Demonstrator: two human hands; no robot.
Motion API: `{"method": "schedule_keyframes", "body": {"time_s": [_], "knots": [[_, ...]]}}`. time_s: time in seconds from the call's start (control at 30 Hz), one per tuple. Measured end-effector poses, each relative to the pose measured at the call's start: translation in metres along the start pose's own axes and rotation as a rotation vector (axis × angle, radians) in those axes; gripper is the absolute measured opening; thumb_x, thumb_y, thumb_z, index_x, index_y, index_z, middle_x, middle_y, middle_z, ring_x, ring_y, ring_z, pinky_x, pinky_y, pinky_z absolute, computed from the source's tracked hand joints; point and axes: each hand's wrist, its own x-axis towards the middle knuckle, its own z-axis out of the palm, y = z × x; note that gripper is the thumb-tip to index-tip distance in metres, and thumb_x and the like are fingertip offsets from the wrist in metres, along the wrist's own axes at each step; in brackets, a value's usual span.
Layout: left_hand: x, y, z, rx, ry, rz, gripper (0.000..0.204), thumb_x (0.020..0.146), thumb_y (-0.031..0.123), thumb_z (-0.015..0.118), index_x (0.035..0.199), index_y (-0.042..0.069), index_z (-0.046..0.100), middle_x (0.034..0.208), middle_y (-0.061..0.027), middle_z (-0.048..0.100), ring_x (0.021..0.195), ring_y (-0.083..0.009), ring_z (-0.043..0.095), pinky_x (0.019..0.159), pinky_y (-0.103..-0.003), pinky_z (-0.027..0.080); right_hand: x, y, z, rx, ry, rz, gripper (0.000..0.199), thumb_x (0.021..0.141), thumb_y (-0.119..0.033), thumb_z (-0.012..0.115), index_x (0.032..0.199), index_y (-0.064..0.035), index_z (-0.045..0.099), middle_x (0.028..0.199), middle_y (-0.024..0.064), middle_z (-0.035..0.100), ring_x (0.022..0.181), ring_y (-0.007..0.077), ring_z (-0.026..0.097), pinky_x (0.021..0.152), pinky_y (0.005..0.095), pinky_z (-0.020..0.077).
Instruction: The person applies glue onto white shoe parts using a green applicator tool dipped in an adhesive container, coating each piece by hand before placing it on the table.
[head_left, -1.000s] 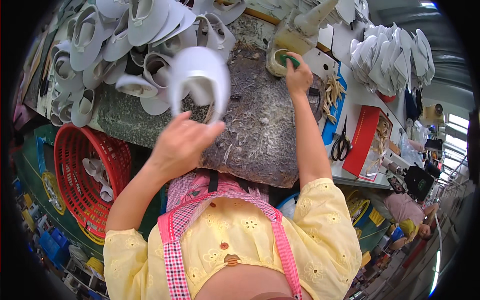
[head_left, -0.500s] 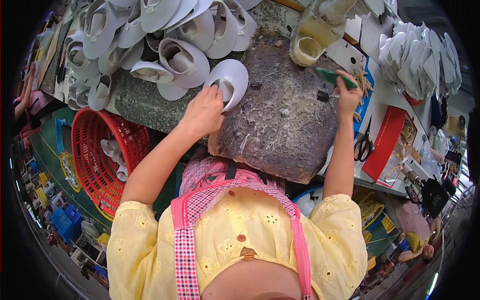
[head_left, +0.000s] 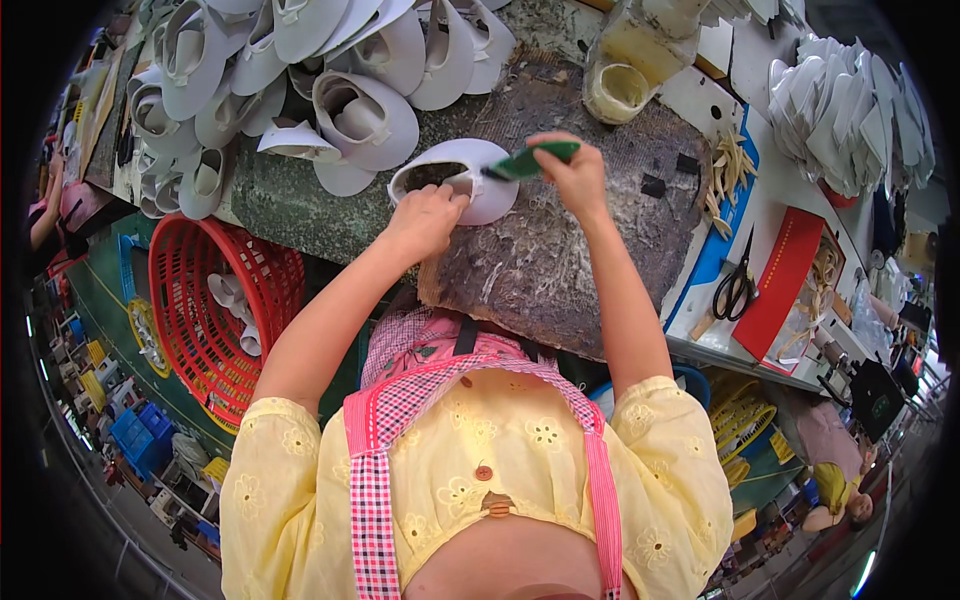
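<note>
A white, rounded piece with an oval opening and a small tab, like a shoe upper [head_left: 492, 203], lies at the left edge of a dark, glue-crusted board [head_left: 565, 265]. My left hand [head_left: 428, 220] pinches its near rim, fingertips at the opening. My right hand [head_left: 577, 182] is closed round a green-handled brush [head_left: 537, 160]. The brush's dark tip points left and meets the upper beside the tab. Beyond the board stands a glue-coated container with a round pot [head_left: 617, 92] at its front.
Many similar white uppers [head_left: 365, 120] are heaped at the far left. A red basket [head_left: 205, 325] stands below the bench's left side. On the right are a blue tray [head_left: 705, 270] with pale strips, black scissors [head_left: 735, 290], a red box [head_left: 780, 285] and stacked white sole-shaped pieces [head_left: 835, 120].
My right hand has brought the brush left from beside the blue tray to the upper. The upper has turned and shifted slightly right and nearer, with my left hand moving along.
</note>
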Motion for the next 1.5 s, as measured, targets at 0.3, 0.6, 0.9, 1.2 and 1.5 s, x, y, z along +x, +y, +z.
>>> {"method": "schedule_keyframes", "body": {"time_s": [0.3, 0.6, 0.9, 1.2, 1.5], "knots": [[0.009, -0.022, 0.013, -0.573, -0.127, -0.105, 0.038, 0.062, 0.004, 0.055, 0.099, 0.000, 0.048, 0.093, -0.0177, 0.055, 0.085, -0.0306, 0.055, 0.074, -0.035, 0.043, -0.035, -0.021, -0.004, -0.217, -0.260, -0.039, 0.018, 0.073, 0.004, 0.057, 0.085, -0.0056, 0.065, 0.083, 0.0064, 0.064, 0.075, 0.0143, 0.060, 0.067, 0.0257, 0.0470], [0.013, -0.028, -0.004, -1.583, -0.528, -0.540, 0.068, 0.082, 0.053, 0.031, 0.127, 0.002, 0.030, 0.117, -0.0155, 0.048, 0.105, -0.0204, 0.047, 0.092, -0.032, 0.032, -0.052, -0.003, 0.001, 0.113, -0.184, 0.081, 0.016, 0.072, 0.004, 0.058, 0.085, -0.0046, 0.065, 0.085, 0.0056, 0.063, 0.078, 0.0139, 0.057, 0.067, 0.0225, 0.0461], [0.021, -0.004, -0.020, -2.207, -0.183, -0.369, 0.093, 0.075, 0.073, 0.021, 0.133, 0.000, 0.019, 0.129, -0.0186, 0.035, 0.116, -0.0272, 0.039, 0.095, -0.036, 0.033, 0.036, -0.039, -0.093, -0.387, 0.560, -0.474, 0.012, 0.074, -0.003, 0.061, 0.084, -0.0048, 0.065, 0.079, 0.0031, 0.063, 0.070, 0.0115, 0.056, 0.061, 0.0232, 0.0438], [0.034, 0.001, -0.015, -2.165, -0.024, -0.448, 0.097, 0.073, 0.076, 0.018, 0.131, -0.002, 0.020, 0.132, -0.0176, 0.031, 0.119, -0.0280, 0.035, 0.097, -0.039, 0.028, -0.009, -0.033, -0.107, -0.057, 0.473, -0.121, 0.010, 0.076, -0.006, 0.060, 0.085, -0.0045, 0.065, 0.067, -0.0008, 0.060, 0.050, 0.0038, 0.046, 0.043, 0.0170, 0.0340], [0.025, 0.019, -0.030, -2.254, -0.079, -0.393, 0.097, 0.071, 0.077, 0.016, 0.129, -0.001, 0.025, 0.126, -0.0160, 0.039, 0.112, -0.0266, 0.042, 0.092, -0.041, 0.035, -0.013, -0.027, -0.007, 0.411, 0.085, -0.166, 0.013, 0.075, -0.001, 0.060, 0.088, -0.0033, 0.063, 0.081, 0.0006, 0.060, 0.065, 0.0054, 0.052, 0.053, 0.0183, 0.0409]]}}
